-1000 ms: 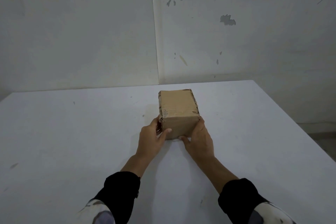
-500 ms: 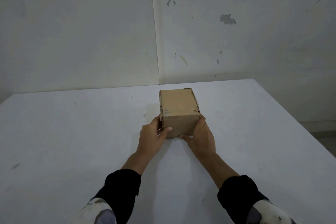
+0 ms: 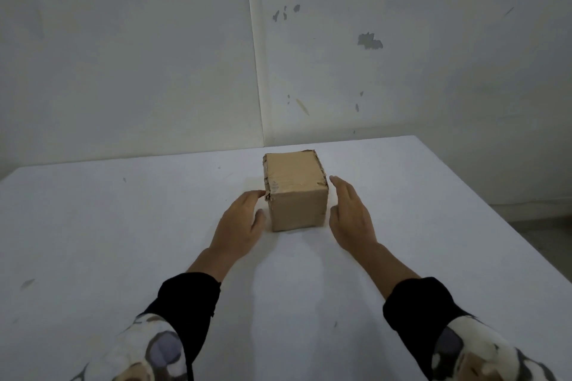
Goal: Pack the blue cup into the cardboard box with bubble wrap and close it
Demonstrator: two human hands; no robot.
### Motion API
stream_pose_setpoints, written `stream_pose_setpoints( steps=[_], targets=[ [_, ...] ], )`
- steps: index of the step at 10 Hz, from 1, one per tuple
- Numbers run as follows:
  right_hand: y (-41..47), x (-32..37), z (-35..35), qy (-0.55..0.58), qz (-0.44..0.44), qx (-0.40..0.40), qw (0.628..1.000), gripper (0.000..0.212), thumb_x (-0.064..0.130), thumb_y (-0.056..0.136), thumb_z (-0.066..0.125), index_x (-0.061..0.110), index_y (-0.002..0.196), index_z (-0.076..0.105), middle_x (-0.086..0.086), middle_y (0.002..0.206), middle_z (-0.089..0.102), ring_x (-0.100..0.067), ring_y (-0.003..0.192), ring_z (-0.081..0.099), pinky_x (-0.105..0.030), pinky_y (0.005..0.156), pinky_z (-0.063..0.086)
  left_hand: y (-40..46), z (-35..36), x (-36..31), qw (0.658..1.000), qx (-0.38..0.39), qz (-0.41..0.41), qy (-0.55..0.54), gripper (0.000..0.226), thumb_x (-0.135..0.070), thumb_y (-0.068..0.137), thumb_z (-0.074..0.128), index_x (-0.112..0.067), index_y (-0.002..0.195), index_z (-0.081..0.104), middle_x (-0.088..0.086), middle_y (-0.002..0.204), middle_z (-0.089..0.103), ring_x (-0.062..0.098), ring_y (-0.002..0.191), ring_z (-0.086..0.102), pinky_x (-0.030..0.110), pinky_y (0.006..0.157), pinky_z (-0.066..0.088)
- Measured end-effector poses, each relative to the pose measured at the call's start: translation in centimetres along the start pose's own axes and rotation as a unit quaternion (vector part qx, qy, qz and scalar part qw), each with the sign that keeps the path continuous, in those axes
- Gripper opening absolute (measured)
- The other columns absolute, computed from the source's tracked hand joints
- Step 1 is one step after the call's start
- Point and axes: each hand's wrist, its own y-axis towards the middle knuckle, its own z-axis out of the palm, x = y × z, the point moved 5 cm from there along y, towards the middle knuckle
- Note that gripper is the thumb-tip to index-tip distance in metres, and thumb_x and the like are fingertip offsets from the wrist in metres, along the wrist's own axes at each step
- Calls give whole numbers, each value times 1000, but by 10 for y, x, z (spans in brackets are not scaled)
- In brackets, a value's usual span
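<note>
A small brown cardboard box (image 3: 295, 192) stands shut on the white table, its top flaps folded flat. My left hand (image 3: 240, 224) hovers just left of the box, fingers apart, fingertips near its upper left corner. My right hand (image 3: 351, 215) is flat and open just right of the box, a small gap between them. Neither hand holds anything. The blue cup and the bubble wrap are not visible.
The white table (image 3: 123, 241) runs back to a white wall (image 3: 154, 56) with chipped paint. Its right edge (image 3: 507, 219) slants down toward the near right, with floor beyond it.
Both hands have let go of the box's near corners and moved apart to its sides. The box sits a little farther from me than before.
</note>
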Motion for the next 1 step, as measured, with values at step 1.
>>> stream_pose_setpoints(
  steps=[1],
  targets=[
    [9, 15, -12, 1, -23, -33, 999, 39, 6, 90, 35, 10, 128, 42, -9, 138, 47, -26, 124, 48, -40, 99, 45, 10, -13, -9, 999, -36, 17, 35, 36, -20, 85, 32, -7, 112, 53, 12, 113, 62, 28, 101, 59, 36, 82, 49]
  ],
)
